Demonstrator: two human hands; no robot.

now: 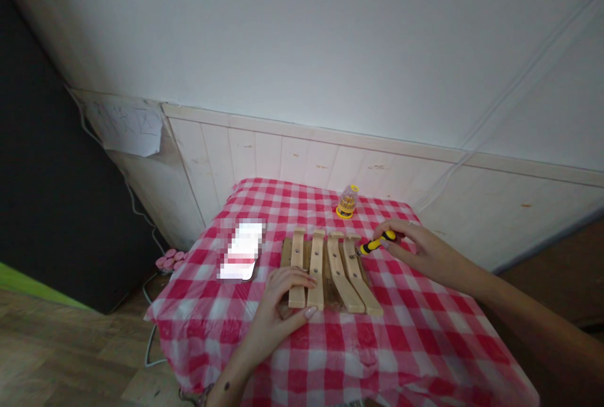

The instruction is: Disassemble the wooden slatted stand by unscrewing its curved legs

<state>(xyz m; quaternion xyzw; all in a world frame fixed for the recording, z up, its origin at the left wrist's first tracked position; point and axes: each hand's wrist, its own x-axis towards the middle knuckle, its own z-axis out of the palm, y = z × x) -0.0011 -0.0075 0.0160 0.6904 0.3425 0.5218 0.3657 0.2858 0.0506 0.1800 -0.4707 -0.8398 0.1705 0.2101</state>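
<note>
A small wooden piece made of several pale curved slats (335, 263), screwed across a darker board (286, 252), lies on the table. My left hand (282, 297) grips its near left part, the fingers over the two left slats and the thumb at their near ends. In my right hand (406, 238) is a short yellow and black screwdriver (371, 246), held tilted by its handle. Its tip is at or close to the upper screw of the rightmost slat; exact contact is too small to make out.
A red and white checked cloth (377, 356) covers the table, which stands against a panelled wall (302, 161). Behind the slats stands a clear, yellow-based bit holder (348, 203). On the left lies a phone (244, 250) with a blurred screen. Pink round items (170, 260) sit beyond the table's left edge.
</note>
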